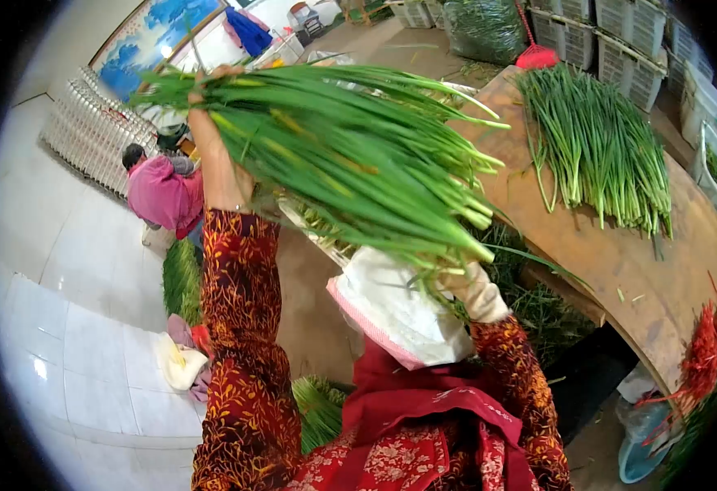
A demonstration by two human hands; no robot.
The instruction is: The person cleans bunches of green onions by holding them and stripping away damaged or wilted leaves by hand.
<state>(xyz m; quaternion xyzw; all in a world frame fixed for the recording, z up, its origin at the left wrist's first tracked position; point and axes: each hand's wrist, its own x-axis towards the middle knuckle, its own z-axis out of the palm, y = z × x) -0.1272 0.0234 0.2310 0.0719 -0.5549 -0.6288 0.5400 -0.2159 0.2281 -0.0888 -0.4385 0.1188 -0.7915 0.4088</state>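
A large bunch of garlic chives (325, 147) stretches across the view, leaf tips at the left and pale stem ends at the right. My left hand (211, 86), arm raised, is closed around the leafy end. My right hand (479, 296), in a pale glove, is at the lower stem ends with its fingers curled on the chives there; the leaves partly hide the fingertips. A white cloth or sack with a pink edge (407, 311) lies over my lap, just left of my right hand.
At the right, more garlic chives (600, 151) lie on a curved brown tabletop (510, 184), with red ties (706, 352) at its edge. Crates (632, 65) are stacked behind. A person in pink (162, 192) sits at the left. Loose greens (550, 319) lie below the table.
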